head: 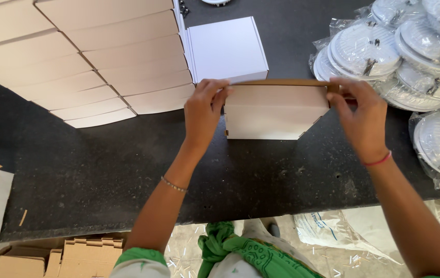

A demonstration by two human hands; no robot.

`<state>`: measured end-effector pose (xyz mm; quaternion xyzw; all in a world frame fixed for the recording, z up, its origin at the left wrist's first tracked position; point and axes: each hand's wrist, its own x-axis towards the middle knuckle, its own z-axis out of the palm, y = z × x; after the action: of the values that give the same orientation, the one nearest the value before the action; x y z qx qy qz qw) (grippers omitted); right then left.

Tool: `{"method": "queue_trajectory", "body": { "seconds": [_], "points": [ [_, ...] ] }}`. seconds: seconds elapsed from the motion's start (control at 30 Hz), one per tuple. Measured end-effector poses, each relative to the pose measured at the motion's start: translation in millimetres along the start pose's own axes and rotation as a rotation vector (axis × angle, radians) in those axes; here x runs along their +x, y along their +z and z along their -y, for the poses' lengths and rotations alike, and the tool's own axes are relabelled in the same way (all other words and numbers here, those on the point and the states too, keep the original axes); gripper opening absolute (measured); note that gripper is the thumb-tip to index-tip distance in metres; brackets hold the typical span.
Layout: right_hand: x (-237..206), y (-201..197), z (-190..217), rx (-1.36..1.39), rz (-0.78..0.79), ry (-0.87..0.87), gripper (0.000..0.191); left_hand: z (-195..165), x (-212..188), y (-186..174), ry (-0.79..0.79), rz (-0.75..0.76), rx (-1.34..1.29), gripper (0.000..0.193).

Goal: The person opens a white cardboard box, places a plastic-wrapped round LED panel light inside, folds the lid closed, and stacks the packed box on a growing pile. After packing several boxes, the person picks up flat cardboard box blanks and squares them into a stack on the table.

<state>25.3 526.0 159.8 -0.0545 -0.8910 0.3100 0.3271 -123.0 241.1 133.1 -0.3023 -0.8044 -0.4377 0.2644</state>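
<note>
A small white cardboard box [274, 110] with a brown inner edge stands on the dark speckled counter [101, 164], partly folded. My left hand [204, 110] grips its left side, fingers curled over the top corner. My right hand [359, 116] pinches the box's right end near the top flap. A closed white box [226, 49] lies just behind it.
Flat white box blanks [91, 56] are fanned in overlapping stacks at the back left. Round white lamp fixtures in clear plastic bags [384, 51] are piled at the right. Brown cardboard pieces [81, 255] sit below the counter's front edge at left.
</note>
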Motion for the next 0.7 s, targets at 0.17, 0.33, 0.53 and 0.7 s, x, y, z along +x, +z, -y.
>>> {"method": "queue_trajectory", "body": {
  "seconds": [0.17, 0.33, 0.53, 0.7],
  "points": [
    [-21.8, 8.0, -5.6, -0.299, -0.065, -0.33, 0.014, 8.2, -19.0, -7.4, 0.324, -0.005, 0.187, 0.019],
    [-8.2, 5.1, -41.0, 0.226, -0.025, 0.116, 0.033, 6.8, -13.1, -6.0, 0.238, 0.105, 0.083, 0.03],
    [-74.0, 26.8, -52.9, 0.983, 0.281, 1.146, 0.084, -5.6, -60.0, -19.7, 0.179, 0.078, -0.043, 0.022],
    [-115.6, 41.0, -66.2, 1.106, 0.373, 1.228, 0.083, -8.6, -135.6, -36.7, -0.108, 0.089, -0.617, 0.035]
  ]
}}
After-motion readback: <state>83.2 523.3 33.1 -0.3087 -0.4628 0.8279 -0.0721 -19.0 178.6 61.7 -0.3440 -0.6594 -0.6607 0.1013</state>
